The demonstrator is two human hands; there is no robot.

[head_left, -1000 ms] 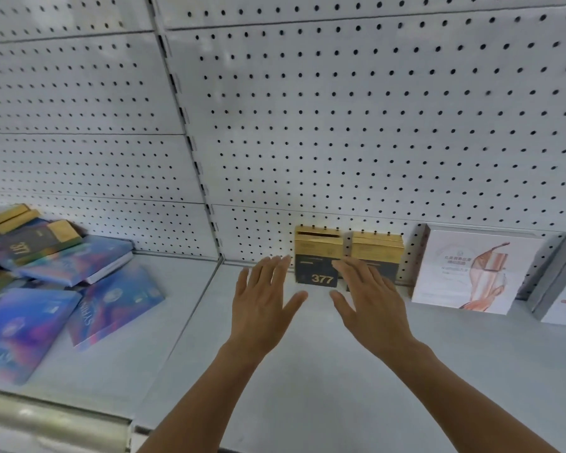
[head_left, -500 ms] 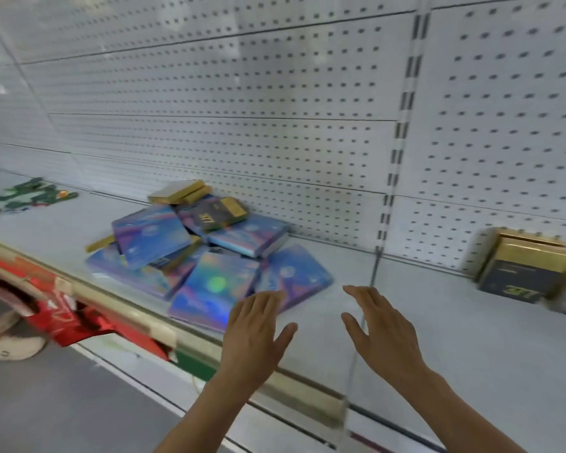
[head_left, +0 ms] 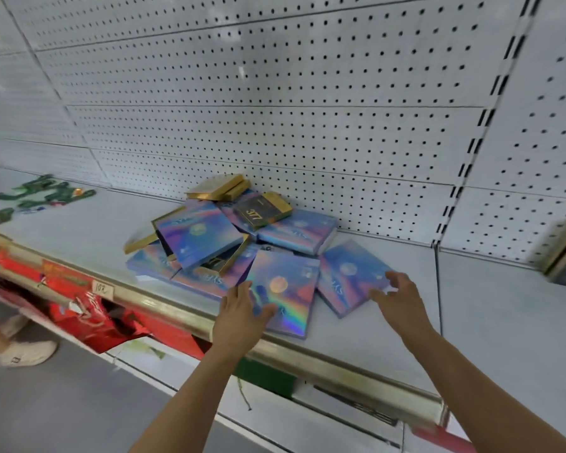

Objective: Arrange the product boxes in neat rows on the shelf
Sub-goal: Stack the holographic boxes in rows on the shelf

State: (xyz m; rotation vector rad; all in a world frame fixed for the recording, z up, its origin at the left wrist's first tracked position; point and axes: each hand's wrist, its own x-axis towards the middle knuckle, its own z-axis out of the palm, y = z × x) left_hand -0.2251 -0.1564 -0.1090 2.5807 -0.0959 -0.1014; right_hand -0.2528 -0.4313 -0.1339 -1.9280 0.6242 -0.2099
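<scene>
On the shelf (head_left: 356, 348), both my hands spread over the jumbled pile of boxes (head_left: 229, 237): left hand (head_left: 241, 313) open on one shiny box (head_left: 286, 289), right hand (head_left: 397, 294) loosely open over another box (head_left: 348, 277), holding nothing.

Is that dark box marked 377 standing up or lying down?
Lying tilted: the dark gold-edged box marked 377 rests face-up atop the pile of shiny blue boxes.

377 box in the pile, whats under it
The 377 box lies tilted on holographic blue boxes. Whatever is deeper beneath it is covered.
</scene>
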